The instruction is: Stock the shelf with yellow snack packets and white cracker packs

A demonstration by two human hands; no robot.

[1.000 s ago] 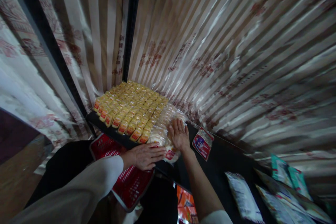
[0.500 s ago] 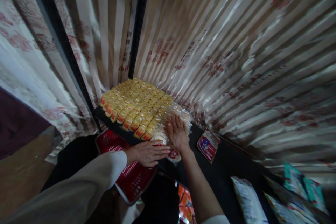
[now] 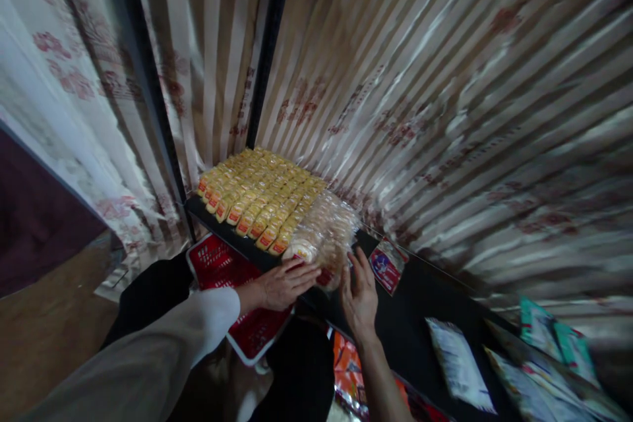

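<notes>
Rows of small yellow packets [image 3: 262, 191] with red labels stand closely packed at the far left of a black shelf [image 3: 405, 316]. To their right lie rows of clear-wrapped packs [image 3: 331, 224] with pale contents. My left hand [image 3: 284, 285] is at the front end of these clear packs, fingers stretched out and together, seemingly resting against them. Beside their right edge my right hand [image 3: 359, 293] is raised, fingers apart and slightly curved, holding nothing. Whether its fingertips touch the packs I cannot tell.
A flat red and purple packet [image 3: 388, 266] lies right of my right hand. Further right are a white bag [image 3: 459, 362] and green packets [image 3: 558, 343]. A red basket [image 3: 217, 264] sits below the shelf's front edge; orange packets [image 3: 349, 369] show lower down. Striped curtains [image 3: 420, 112] hang behind.
My right hand has lifted off the top of the clear packs and moved right and down to their side. My left hand stays near their front end. The view has shifted slightly.
</notes>
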